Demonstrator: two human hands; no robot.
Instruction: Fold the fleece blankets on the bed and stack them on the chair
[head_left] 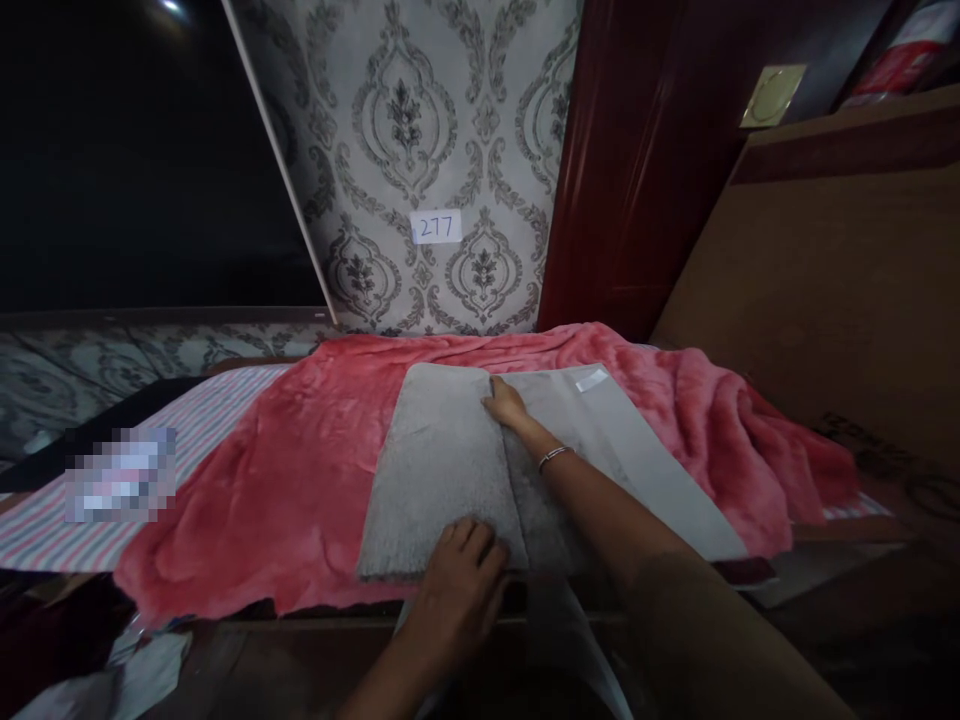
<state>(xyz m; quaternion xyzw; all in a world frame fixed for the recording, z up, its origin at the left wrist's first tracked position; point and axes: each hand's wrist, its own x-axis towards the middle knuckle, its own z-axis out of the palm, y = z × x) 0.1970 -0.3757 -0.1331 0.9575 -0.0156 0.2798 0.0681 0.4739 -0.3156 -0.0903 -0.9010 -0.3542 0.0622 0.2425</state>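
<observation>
A grey plush mat [442, 440] lies on the pink blanket, its left part folded over as a thick panel. To the right of the fold is a darker strip, then a smooth pale grey section [652, 470] with a small white tag [591, 379] near its far edge. At the far end of the panel's right edge, my right hand [508, 402] grips the mat with thumb and fingers closed; a silver bracelet circles that wrist. My left hand [466, 570] rests on the panel's near edge, fingers slightly bent and apart. Clear plastic [577, 640] hangs below the near edge.
Beneath everything spreads a pink fleece blanket [300, 470] over a striped cloth [217, 410]. A large dark screen [150, 160] stands at the left. On the right are a cardboard box [840, 270] and a dark red post [622, 150]. Patterned wallpaper [405, 110] bears a paper marked 277.
</observation>
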